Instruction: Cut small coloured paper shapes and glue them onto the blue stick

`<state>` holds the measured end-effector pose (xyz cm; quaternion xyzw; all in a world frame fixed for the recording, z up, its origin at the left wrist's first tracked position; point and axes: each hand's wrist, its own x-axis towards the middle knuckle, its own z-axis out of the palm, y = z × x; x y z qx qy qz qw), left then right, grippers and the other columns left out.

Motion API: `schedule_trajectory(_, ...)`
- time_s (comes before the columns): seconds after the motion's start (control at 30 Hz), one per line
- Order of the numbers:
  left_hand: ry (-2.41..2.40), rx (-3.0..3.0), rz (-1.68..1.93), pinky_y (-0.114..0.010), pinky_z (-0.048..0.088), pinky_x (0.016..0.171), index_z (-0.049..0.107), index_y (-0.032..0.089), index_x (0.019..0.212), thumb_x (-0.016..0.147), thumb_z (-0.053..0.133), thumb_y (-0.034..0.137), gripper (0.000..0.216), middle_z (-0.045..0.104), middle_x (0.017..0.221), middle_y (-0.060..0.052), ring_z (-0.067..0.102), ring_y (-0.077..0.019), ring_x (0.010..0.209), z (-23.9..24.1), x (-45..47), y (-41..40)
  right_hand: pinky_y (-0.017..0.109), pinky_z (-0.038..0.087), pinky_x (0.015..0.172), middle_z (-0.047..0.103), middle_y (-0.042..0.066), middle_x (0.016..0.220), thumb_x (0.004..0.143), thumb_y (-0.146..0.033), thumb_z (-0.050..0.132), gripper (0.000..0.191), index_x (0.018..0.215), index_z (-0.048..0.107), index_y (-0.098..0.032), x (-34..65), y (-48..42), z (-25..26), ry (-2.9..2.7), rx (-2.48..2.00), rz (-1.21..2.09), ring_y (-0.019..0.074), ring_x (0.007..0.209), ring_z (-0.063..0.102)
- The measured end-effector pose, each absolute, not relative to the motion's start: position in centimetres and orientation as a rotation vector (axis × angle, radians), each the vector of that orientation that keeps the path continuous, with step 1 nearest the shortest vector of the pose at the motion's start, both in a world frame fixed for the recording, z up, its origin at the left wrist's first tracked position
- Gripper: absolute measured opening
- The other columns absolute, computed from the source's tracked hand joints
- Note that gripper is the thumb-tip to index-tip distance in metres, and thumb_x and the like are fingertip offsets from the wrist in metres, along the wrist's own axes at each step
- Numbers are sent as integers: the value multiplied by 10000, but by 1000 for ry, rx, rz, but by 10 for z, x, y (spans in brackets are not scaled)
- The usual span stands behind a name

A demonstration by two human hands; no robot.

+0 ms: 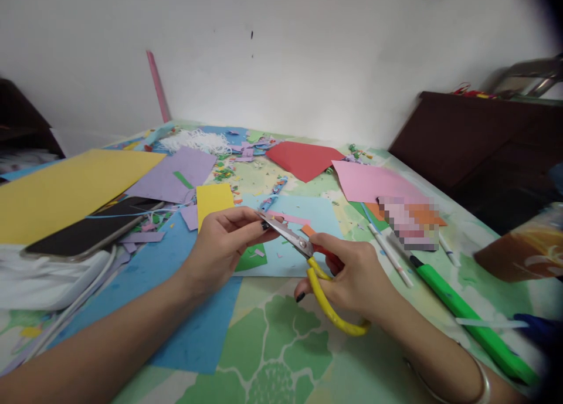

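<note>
My right hand (358,269) grips a pair of scissors (325,298) by its yellow handle, with the metal blades pointing left. At the blade tips, the thumb and fingers of my left hand (224,240) are pinched together. Whatever lies between them is too small or hidden to make out. Beneath both hands is a light blue sheet of paper (288,266). On that sheet lie a pink paper strip (292,219), a small orange piece (308,231) and a green piece (250,262). A yellow paper rectangle (214,199) lies just behind my left hand.
Left are a phone (94,228), a white device with a cable (57,281), and yellow (79,187) and purple sheets (176,169). Red (305,158) and pink sheets (378,184) lie behind. A green cutter-like tool (466,310) and drink cup (523,245) stand right; scraps are scattered.
</note>
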<state>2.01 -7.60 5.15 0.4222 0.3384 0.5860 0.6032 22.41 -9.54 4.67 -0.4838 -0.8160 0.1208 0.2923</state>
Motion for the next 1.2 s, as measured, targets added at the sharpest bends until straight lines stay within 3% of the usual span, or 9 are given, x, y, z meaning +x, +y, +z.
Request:
schedule_trajectory(0.17, 834, 1014, 1354, -270, 560, 786, 732, 149, 717, 696, 728, 147, 22, 743, 754, -29, 684, -150, 769, 51, 19, -74, 202, 235, 432, 292, -100, 485, 599, -463, 768, 415, 887, 634, -196, 224, -95, 46, -2124, -1346, 387, 79, 447, 274)
schedule_trajectory(0.37, 1058, 1059, 1282, -166, 520, 486, 736, 140, 808, 722, 715, 190, 102, 689, 546, -20, 647, -116, 504, 49, 15, -72, 209, 245, 428, 312, -92, 483, 597, -491, 766, 416, 842, 618, -189, 225, -90, 49, -1983, -1401, 439, 85, 456, 292)
schedule_trajectory(0.53, 1023, 772, 1236, -193, 575, 587, 706, 100, 772, 735, 671, 108, 51, 739, 684, -85, 719, -176, 668, 52, 18, -71, 209, 252, 425, 319, -88, 484, 598, -508, 760, 429, 855, 628, -192, 226, -90, 50, -1997, -1416, 456, 87, 456, 299)
schedule_trajectory(0.7, 943, 583, 1254, -184, 584, 675, 691, 86, 749, 723, 584, -22, 155, 749, 770, -91, 724, -172, 738, 53, 20, -68, 207, 243, 430, 296, -97, 476, 580, -534, 777, 444, 831, 614, -207, 225, -90, 49, -2034, -1442, 484, 85, 456, 286)
schedule_trajectory(0.8, 865, 533, 1285, -242, 584, 777, 688, 88, 742, 738, 568, 3, 147, 751, 802, -109, 719, -201, 822, 51, 20, -66, 209, 247, 433, 301, -97, 473, 582, -543, 772, 449, 840, 618, -209, 225, -90, 50, -2038, -1450, 488, 86, 455, 293)
schedule_trajectory(1.0, 918, 479, 1314, -186, 586, 629, 679, 100, 716, 828, 527, 85, 190, 739, 693, -94, 724, -177, 705, 54, 21, -64, 216, 250, 430, 310, -94, 473, 616, -526, 745, 424, 867, 633, -203, 225, -90, 51, -2046, -1465, 481, 91, 448, 310)
schedule_trajectory(1.2, 926, 502, 1309, -112, 558, 577, 701, 87, 696, 801, 547, 25, 196, 722, 692, -64, 705, -123, 647, 54, 21, -65, 216, 243, 434, 325, -94, 471, 608, -540, 747, 441, 874, 630, -207, 226, -89, 50, -2059, -1476, 485, 92, 445, 322)
